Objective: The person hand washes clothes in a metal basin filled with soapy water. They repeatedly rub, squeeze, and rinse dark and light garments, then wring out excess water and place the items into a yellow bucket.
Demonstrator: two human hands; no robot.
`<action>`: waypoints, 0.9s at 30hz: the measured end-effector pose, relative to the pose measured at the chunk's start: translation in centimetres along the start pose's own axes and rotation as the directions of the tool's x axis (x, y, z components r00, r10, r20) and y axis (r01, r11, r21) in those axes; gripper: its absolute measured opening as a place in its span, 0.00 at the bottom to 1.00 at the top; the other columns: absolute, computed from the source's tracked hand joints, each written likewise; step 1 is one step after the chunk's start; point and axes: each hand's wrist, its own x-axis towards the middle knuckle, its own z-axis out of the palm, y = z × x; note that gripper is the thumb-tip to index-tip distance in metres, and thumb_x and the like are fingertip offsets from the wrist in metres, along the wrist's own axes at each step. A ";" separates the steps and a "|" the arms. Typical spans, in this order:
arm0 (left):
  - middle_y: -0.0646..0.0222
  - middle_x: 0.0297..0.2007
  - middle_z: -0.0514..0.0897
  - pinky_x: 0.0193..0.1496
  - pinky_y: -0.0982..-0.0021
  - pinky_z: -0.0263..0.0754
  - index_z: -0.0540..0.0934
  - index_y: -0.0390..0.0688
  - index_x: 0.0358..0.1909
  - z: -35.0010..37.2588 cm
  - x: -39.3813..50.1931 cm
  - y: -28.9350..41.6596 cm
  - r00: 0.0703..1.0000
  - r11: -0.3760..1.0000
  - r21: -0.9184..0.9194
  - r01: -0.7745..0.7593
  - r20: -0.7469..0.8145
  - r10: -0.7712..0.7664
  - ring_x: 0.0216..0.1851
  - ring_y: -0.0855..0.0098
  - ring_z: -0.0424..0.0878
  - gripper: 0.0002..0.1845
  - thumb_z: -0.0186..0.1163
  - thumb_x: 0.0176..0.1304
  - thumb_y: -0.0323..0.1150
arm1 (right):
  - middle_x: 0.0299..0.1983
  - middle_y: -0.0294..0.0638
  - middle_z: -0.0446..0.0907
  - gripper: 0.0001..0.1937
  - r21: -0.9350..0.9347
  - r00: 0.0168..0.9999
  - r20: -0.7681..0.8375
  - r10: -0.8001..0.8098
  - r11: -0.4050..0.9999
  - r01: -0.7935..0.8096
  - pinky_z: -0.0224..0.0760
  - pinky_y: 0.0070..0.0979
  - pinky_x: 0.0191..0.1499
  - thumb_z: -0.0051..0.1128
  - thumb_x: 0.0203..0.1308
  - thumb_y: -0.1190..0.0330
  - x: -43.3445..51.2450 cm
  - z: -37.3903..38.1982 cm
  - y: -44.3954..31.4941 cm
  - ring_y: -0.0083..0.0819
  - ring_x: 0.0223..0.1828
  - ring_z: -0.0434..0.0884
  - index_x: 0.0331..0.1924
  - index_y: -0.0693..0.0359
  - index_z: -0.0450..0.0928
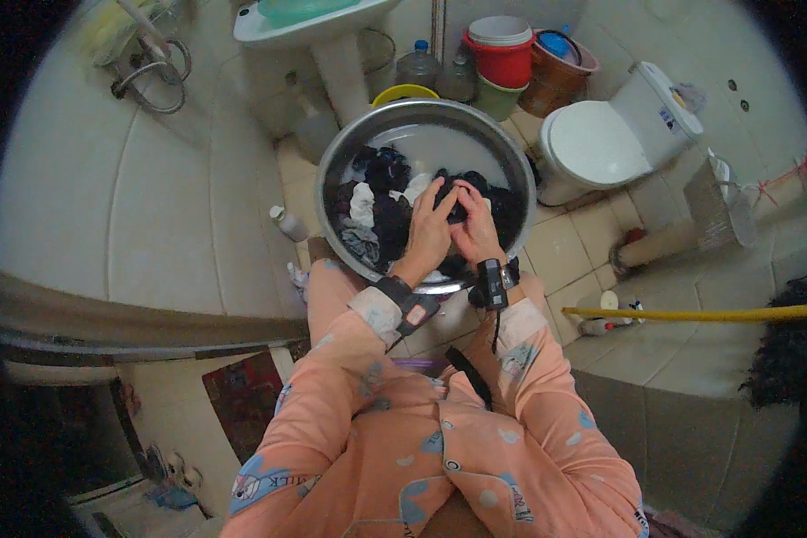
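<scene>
A large round metal basin [327, 222] stands before me with water and clothes in it. My left hand [432, 225] and my right hand [476, 225] meet over its middle, fingertips close together, on a dark wet cloth [456, 210] bunched between them. Dark clothes [390, 225] lie to the left of my hands, along with a small white cloth [362, 204] and a grey cloth [360, 242]. More dark cloth [506, 205] is at the right side of the basin. Both wrists wear black straps with devices.
Behind the basin are a yellow basin [405, 92], a red bucket [504, 60], a large plastic bottle [417, 65] and a sink pedestal [341, 74]. A toilet [595, 144] stands at the right. A white bottle [289, 224] is left of the basin; a yellow pole [686, 314] juts in from the right.
</scene>
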 end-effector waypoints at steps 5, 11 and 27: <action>0.59 0.66 0.61 0.66 0.68 0.60 0.66 0.38 0.65 0.0 1.1 0.3 0.822 0.145 -0.943 0.300 0.178 -0.542 0.64 0.64 0.65 0.29 0.52 0.59 0.21 | 0.42 0.36 0.77 0.08 -0.314 0.972 -0.009 -0.234 0.924 0.219 0.71 0.25 0.49 0.51 0.67 0.71 -0.4 0.1 1.5 0.27 0.44 0.76 0.47 0.61 0.75; 0.63 0.51 0.77 0.50 0.76 0.71 0.71 0.37 0.62 0.5 1.5 1.1 0.804 -0.076 -0.950 0.304 0.298 -0.514 0.48 0.75 0.76 0.24 0.48 0.63 0.21 | 0.42 0.45 0.75 0.09 -0.926 0.864 0.119 -0.490 0.259 0.274 0.67 0.28 0.47 0.47 0.68 0.68 0.7 0.3 2.9 0.32 0.43 0.74 0.44 0.66 0.72; 0.59 0.67 0.68 0.66 0.73 0.58 0.62 0.41 0.70 0.1 2.0 0.1 0.924 0.614 -0.745 0.261 0.008 -0.383 0.66 0.69 0.66 0.28 0.41 0.66 0.27 | 0.61 0.44 0.71 0.26 -0.487 0.981 -0.115 -0.159 0.869 0.084 0.62 0.26 0.63 0.36 0.61 0.80 -0.4 1.8 2.7 0.32 0.58 0.72 0.65 0.67 0.65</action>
